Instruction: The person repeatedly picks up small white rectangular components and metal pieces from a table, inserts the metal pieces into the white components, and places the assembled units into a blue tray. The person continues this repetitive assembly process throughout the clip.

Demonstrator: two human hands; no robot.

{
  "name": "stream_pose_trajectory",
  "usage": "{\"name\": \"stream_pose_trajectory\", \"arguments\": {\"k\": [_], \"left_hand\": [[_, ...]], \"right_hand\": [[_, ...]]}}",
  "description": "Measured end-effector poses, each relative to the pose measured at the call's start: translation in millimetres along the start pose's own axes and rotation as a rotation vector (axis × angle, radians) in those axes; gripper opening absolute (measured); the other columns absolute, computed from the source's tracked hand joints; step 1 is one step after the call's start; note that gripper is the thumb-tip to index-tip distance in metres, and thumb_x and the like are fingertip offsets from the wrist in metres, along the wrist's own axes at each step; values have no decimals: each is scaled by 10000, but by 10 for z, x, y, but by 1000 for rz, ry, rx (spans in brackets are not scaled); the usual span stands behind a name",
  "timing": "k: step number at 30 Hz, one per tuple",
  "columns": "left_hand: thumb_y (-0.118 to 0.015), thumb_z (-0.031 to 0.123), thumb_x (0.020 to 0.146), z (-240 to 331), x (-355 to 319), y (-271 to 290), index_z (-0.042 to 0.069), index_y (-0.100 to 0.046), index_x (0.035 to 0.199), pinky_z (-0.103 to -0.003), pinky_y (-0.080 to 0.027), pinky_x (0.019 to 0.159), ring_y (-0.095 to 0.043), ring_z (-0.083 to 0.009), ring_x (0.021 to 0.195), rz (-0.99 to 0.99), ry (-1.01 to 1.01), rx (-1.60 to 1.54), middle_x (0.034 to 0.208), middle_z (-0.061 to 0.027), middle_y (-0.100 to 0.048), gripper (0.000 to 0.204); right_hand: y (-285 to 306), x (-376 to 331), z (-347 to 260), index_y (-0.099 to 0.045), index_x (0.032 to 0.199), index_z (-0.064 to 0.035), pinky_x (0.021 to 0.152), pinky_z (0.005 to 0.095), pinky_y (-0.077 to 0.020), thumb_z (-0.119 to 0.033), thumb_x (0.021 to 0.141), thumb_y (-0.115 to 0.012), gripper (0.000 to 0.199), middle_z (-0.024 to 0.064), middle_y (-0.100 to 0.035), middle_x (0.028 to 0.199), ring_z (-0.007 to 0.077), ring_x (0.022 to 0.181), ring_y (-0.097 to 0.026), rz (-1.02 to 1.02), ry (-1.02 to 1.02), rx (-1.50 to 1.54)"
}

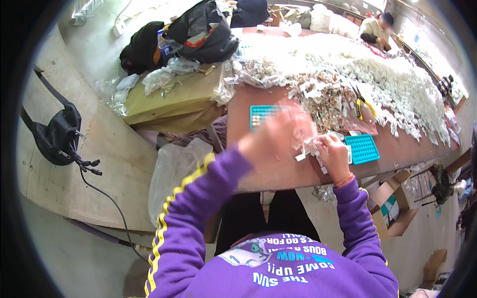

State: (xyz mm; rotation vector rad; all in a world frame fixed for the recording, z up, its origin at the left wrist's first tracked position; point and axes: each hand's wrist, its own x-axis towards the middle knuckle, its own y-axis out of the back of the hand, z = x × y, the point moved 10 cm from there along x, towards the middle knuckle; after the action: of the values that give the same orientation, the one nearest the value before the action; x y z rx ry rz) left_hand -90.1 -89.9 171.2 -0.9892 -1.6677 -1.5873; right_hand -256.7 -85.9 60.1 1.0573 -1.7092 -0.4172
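Observation:
My left hand point(278, 134), smeared by motion, is over the reddish-brown table beside a teal tray point(254, 109); its fingers are too blurred to read. Small round beige pieces sit in some of that tray's hollows. To the right, my right hand point(334, 155) has its fingers closed on small clear plastic packets point(309, 147) with white tags. The packets hang close to the left hand's fingertips. A second teal tray point(362, 149), with rows of hollows, lies just right of the right hand.
A broad heap of white packets point(357, 64) covers the table's far side, with brownish packets point(323, 99) nearer. Yellow-handled pliers point(365, 104) lie on it. Black bags point(203, 35) stand at the far left. Cardboard boxes point(397, 203) sit below right. A person point(375, 30) sits at the far right.

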Motion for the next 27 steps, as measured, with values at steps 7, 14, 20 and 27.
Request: {"name": "stream_pose_trajectory", "arguments": {"k": [7, 14, 20, 27], "left_hand": [[-662, 242, 835, -1463, -214, -462, 141, -623, 1184, -456, -394, 975, -563, -318, 1063, -206, 522, 434, 1123, -132, -626, 366], [-611, 192, 828, -1024, -528, -1084, 98, -682, 921, -406, -495, 780, -619, -283, 876, -455, 553, 121, 892, -110, -650, 150], [-622, 246, 829, -901, -706, -1251, 89, -642, 815, -413, -508, 675, -646, -292, 768, -648, 616, 244, 789, -110, -642, 159], [-615, 187, 797, -878, -821, -1288, 41, -620, 753, -430, -517, 649, -652, -316, 725, -586, 735, 197, 718, -142, -637, 153]], "right_hand": [[172, -46, 92, -616, 995, -73, 661, 351, -508, -38, 796, -655, 205, 93, -634, 824, 250, 739, -644, 126, -48, 49], [308, -31, 293, -669, 1041, -41, 723, 263, -532, 16, 818, -640, 233, 84, -616, 929, 154, 794, -651, 244, -179, 413], [86, -113, 571, -655, 1031, 8, 741, 234, -528, 3, 866, -635, 166, 49, -624, 976, 110, 826, -645, 252, -440, 807], [9, -8, 452, -668, 1032, -34, 703, 244, -520, -64, 872, -638, 165, 61, -654, 914, 128, 776, -653, 97, -381, 714]]}}
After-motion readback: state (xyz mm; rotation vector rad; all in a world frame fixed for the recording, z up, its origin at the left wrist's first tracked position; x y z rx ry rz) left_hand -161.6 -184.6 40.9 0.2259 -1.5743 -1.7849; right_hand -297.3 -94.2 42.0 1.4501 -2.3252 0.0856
